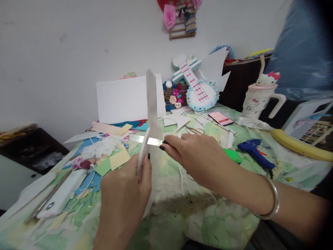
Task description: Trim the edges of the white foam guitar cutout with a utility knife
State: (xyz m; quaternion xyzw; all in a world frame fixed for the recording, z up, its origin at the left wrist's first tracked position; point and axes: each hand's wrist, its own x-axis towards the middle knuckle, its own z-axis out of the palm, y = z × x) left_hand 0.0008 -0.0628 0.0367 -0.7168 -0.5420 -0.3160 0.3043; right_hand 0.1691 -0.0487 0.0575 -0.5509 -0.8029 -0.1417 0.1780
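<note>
My left hand [125,194] is closed round the lower edge of a white board piece [155,114], which stands upright, nearly edge-on to me. It looks like foam board and has a narrow curved strip along its near side. In my closed right hand [197,152] is a knife [155,141] with a flat silver blade; my fingers hide its handle. The blade points left and crosses the strip, showing on both sides of it. Whether it cuts through or passes behind, I cannot tell. A green plastic object [232,156] lies behind my right forearm, partly hidden.
Paper scraps [119,158] and white yarn [104,147] litter the table's left, near a white box-like device [63,194]. Scissors [195,130], a phone [220,118], a blue glue gun [256,152], a banana [299,144] and a tumbler [256,100] lie right. A paper-craft instrument [196,83] leans behind.
</note>
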